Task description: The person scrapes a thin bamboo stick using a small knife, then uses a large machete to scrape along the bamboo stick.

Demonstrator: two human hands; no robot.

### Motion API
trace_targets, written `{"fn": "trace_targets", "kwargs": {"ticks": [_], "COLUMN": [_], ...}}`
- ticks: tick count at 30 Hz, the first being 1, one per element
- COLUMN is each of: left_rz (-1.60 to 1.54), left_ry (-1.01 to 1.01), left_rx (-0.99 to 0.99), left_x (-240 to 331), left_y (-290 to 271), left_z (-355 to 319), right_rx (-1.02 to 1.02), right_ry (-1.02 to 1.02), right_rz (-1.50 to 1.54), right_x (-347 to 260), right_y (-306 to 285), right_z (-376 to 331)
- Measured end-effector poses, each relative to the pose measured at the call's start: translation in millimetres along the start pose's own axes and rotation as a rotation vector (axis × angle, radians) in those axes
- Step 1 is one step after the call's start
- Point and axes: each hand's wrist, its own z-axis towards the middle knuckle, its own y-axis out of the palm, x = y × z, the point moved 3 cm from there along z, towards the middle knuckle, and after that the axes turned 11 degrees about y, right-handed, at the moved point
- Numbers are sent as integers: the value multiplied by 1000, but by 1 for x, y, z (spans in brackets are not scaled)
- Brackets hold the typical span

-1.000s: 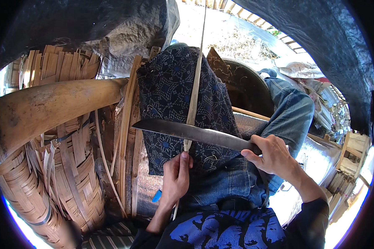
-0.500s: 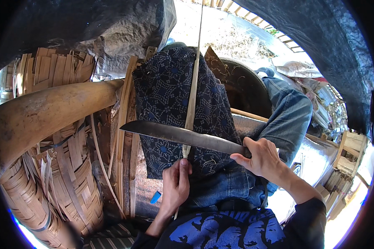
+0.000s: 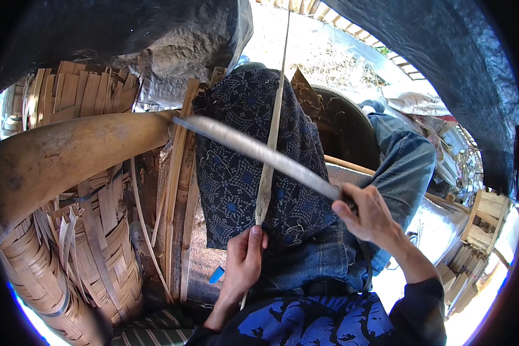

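A long, pale bamboo strip (image 3: 274, 124) runs from my left hand away from me, over a dark blue patterned cloth (image 3: 230, 173) spread on my lap. My left hand (image 3: 245, 259) pinches the strip near its close end, thumb on top. My right hand (image 3: 370, 214) is wrapped round the handle of a machete (image 3: 259, 151), whose handle is mostly hidden by the fingers. The blade crosses over the strip, its tip pointing left and away, and is slightly smeared by motion. Whether the blade touches the strip I cannot tell.
A thick, curved bamboo pole (image 3: 81, 153) reaches in from the left, near upright wooden slats (image 3: 179, 190). Woven bamboo baskets (image 3: 92, 248) stand beneath it. Beyond the cloth is a dark round basin (image 3: 346, 124). A small blue scrap (image 3: 216, 275) lies by my left wrist.
The machete has moved away from my left hand along the strip, and its blade has tilted, tip farther off. My left hand stays in place on the strip.
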Motion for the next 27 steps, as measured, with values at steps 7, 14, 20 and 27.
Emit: {"fn": "trace_targets", "kwargs": {"ticks": [7,14,20,27], "left_rz": [655,952,1038,1014], "left_ry": [418,367,395,412], "left_rx": [91,86,108,122], "left_x": [23,19,16,13], "left_y": [10,23,32,36], "left_z": [10,7,4,2], "right_rx": [-4,109,245,323], "right_ry": [25,19,-70,-154], "right_rz": [-170,-334,-451,-462], "right_x": [-3,-4,-10,-10], "right_y": [9,5,-2,7], "right_z": [-15,-21,-29,-15]}}
